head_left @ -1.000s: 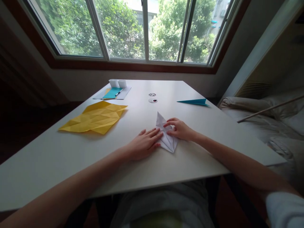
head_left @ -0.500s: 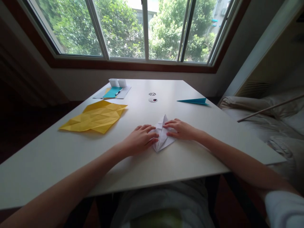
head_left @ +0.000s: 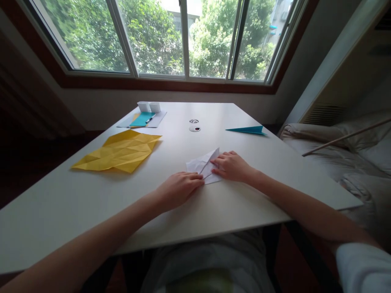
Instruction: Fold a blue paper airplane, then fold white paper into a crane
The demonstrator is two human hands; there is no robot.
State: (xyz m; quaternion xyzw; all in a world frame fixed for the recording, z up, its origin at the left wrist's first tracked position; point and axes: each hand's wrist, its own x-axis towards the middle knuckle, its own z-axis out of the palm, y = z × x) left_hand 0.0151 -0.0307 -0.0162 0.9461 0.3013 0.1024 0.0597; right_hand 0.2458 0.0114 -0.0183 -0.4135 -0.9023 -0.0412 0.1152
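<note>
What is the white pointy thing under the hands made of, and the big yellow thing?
The white pointy thing looks like thin matte paper: sharp folds, flat layers. The big yellow thing also looks like paper, matte, crossed with many creases. The table seems smooth, faintly glossy, maybe laminate.

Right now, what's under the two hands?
The folded white paper lies under both the left hand and right hand, flat on the table. Its near edge is hidden.

creased white paper (head_left: 201, 165) (matt)
</note>
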